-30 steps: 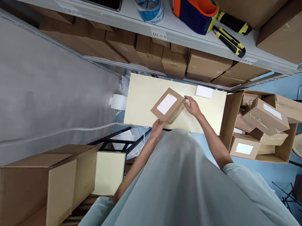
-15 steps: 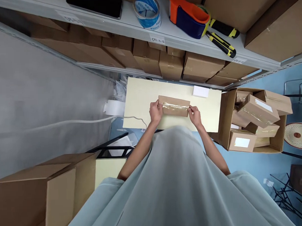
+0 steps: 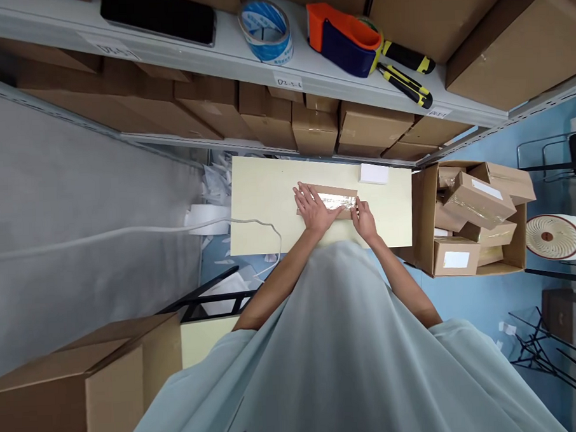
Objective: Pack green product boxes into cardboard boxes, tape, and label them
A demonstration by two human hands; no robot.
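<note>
A small flat cardboard box [image 3: 337,192] lies on the pale yellow tabletop [image 3: 262,185], with a shiny strip of clear packing tape [image 3: 335,202] along its upper face. My left hand [image 3: 315,213] rests flat over the box's left part, fingers spread and thumb stretched along the tape. At the right end, my right hand [image 3: 364,220] has its fingers closed on the box's edge; the exact grip is partly hidden. A white block-like item [image 3: 374,173] sits behind the box, near the table's back edge.
Overhead, a shelf [image 3: 166,50] holds a phone [image 3: 159,16], a blue tape roll [image 3: 265,35], an orange tape dispenser [image 3: 342,41] and cutters [image 3: 406,86]. An open carton [image 3: 424,219] full of boxes stands right, beside a fan [image 3: 553,237]. A white cable [image 3: 126,232] crosses from the left.
My left hand has gone from pinching the box's left end to lying flat on its top. My right hand stays at the right end. The view has shifted slightly.
</note>
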